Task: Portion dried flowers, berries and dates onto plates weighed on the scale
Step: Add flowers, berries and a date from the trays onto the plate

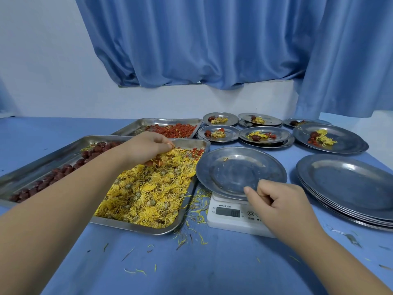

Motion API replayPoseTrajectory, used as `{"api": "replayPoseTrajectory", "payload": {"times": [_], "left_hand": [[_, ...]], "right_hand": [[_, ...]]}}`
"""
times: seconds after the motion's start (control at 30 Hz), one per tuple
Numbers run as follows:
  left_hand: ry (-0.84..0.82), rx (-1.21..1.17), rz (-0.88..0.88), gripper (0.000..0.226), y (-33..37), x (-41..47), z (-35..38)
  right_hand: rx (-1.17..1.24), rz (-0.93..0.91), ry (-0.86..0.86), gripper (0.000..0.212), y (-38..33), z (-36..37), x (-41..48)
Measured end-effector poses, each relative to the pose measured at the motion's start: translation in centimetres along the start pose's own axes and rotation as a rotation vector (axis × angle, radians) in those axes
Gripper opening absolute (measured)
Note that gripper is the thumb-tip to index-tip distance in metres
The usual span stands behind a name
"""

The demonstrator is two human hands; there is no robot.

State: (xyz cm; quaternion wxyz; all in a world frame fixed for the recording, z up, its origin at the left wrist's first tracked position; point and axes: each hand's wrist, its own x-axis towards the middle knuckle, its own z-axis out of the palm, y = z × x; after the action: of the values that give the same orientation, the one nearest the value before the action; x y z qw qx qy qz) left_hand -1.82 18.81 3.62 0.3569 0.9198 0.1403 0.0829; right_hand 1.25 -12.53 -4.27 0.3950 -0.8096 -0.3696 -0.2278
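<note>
A steel tray (185,218) holds yellow dried flowers (148,188) with a few red berries at its far corner. My left hand (148,149) reaches over it, fingers pinched on some flowers. Behind lie a tray of dark red dates (63,169) and a tray of red berries (176,129). A white scale (229,218) reading 0.0 carries a nearly bare steel plate (240,169). My right hand (282,201) rests at the plate's near rim, thumb on it, fingers curled.
Several filled plates (264,135) stand at the back right, each with a date, flowers and berries. A stack of bare plates (348,188) sits at the right. Loose petals (191,233) litter the blue tablecloth. A blue curtain hangs behind.
</note>
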Motion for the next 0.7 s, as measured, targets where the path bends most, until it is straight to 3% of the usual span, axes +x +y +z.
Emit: {"api": "replayPoseTrajectory", "payload": {"times": [0.4, 0.53, 0.7], "left_hand": [[0.097, -0.103, 0.055, 0.013, 1.1, 0.6, -0.6], [0.052, -0.196, 0.045, 0.015, 2.4, 0.6, -0.3], [-0.098, -0.145, -0.031, 0.015, 2.4, 0.2, 0.2]], "right_hand": [[0.016, 0.008, 0.004, 0.053, -0.3, -0.2, 0.1], [0.026, 0.017, 0.012, 0.054, -0.4, -0.4, 0.1], [0.015, -0.004, 0.001, 0.053, -0.7, -0.5, 0.0]]}}
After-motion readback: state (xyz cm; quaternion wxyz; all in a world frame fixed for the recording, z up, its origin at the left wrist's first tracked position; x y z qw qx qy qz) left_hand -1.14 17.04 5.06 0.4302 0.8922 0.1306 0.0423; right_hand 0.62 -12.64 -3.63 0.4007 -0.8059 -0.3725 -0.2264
